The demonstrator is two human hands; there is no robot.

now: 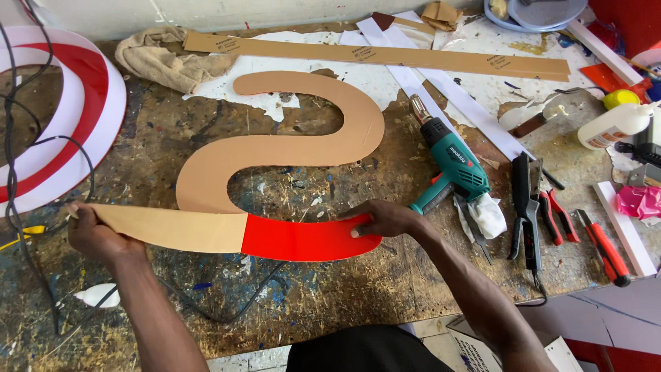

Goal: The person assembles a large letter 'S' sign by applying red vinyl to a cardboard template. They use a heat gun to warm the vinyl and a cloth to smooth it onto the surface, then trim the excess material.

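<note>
Near the front edge of the workbench (330,303), the left hand (96,234) is pinching the peeled brown backing (172,227) while the right hand (385,217) is pressing flat on the S-shaped red panel (303,238). The panel seems stiff, light and slippery; the edges look the best place to grip it.

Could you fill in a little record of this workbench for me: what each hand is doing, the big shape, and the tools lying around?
Left hand: pinching the peeled brown paper strip
Right hand: pressing down the red end of the shape
Shape: S-curved panel, mostly paper-covered, flat on the workbench
Tools at right: green heat gun, black pliers, red knife
Also: glue bottle, beige rag
</note>
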